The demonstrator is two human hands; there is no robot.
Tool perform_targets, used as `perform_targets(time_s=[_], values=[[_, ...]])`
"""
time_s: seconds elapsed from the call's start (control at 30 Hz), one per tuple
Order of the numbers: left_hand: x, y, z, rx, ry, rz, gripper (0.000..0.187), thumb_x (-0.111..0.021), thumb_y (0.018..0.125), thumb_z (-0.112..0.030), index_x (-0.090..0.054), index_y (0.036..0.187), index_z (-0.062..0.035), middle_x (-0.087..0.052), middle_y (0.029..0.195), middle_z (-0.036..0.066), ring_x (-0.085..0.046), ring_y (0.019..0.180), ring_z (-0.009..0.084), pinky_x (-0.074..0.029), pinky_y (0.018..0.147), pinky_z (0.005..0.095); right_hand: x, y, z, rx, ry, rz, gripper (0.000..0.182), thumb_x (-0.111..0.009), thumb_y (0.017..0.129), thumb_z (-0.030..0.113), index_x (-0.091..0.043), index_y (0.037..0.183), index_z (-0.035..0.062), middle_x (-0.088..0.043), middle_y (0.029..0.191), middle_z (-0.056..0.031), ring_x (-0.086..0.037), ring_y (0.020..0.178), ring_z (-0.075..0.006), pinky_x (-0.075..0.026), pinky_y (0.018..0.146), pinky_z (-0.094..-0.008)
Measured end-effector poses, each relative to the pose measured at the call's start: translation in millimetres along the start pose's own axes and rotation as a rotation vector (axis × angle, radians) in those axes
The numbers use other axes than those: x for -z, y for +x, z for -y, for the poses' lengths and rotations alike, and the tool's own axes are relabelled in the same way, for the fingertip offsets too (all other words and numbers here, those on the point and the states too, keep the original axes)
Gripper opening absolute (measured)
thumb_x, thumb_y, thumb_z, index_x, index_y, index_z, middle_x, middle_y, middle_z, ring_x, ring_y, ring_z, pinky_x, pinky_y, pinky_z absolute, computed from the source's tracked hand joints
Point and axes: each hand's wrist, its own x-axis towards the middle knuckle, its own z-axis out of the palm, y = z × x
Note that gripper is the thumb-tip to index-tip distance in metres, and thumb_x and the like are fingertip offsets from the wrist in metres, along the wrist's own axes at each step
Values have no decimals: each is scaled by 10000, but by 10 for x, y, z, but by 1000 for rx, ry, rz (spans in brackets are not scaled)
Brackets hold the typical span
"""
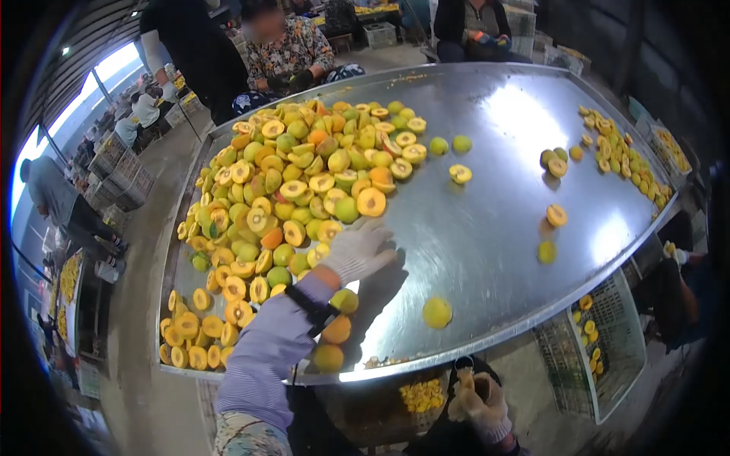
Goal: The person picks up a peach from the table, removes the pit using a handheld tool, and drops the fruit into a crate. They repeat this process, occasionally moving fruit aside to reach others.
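My left hand (pixel 359 251), in a white knit glove, reaches over the metal table at the right edge of a big heap of yellow-green peaches (pixel 304 163), many of them cut in half. Its fingers are stretched out, close to the peaches, and nothing shows in them. Below the table's front edge, my gloved right hand (pixel 487 406) is closed around a small tool with a ring-shaped end (pixel 464 365); the fingers hide most of it. A few peaches (pixel 328 357) lie by my left wrist, and a single one (pixel 437 312) sits farther right.
The metal table (pixel 471 228) has a raised rim. More peach halves (pixel 620 156) lie at its far right. A plastic crate (pixel 608 349) stands low on the right, and cut pieces (pixel 422 395) lie below the front edge. Other people sit across the table.
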Motion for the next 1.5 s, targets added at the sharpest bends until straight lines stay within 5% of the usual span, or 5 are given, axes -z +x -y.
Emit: perform_targets(time_s=[0.17,0.23,0.57,1.23,1.5], values=[[-359,756,330,23,304,-194,534,-654,788,-423,-569,1241,-154,-460,1340,163,-374,1298,359,-354,1036,438,-101,40,138,-35,-149,-55,219,-553,990,269,-539,886,77,-577,621,-11,-501,516,-66,-381,467,-209],[-379,812,380,200,278,69,542,-663,770,-429,-580,1243,-178,-432,1340,181,-331,1319,356,-325,1042,437,-105,46,111,7,-91,-25,216,-555,991,272,-525,944,63,-580,635,-26,-507,528,-79,-404,483,-214],[-353,-310,240,94,295,98,319,-603,814,-292,-620,1123,-214,-546,1091,121,-542,1038,342,-447,871,452,28,96,-83,66,-17,53,233,-581,910,158,-485,1005,-31,-597,660,-103,-579,535,-153,-468,492,-266],[133,-2234,-1775,287,-1449,168,519,-615,932,-236,-448,1378,-29,-503,1336,116,-470,1245,201,-367,1068,318,-191,-371,-44,29,11,137,297,-539,941,293,-524,990,0,-611,670,-142,-581,519,-205,-456,470,-270],[508,-2471,-2036,170,-1331,5,505,-528,979,-208,-383,1428,-30,-437,1382,122,-410,1299,198,-323,1097,301,-690,-658,79,172,185,58,184,-470,961,190,-542,1023,32,-602,933,-66,-600,813,-149,-509,698,-278]])
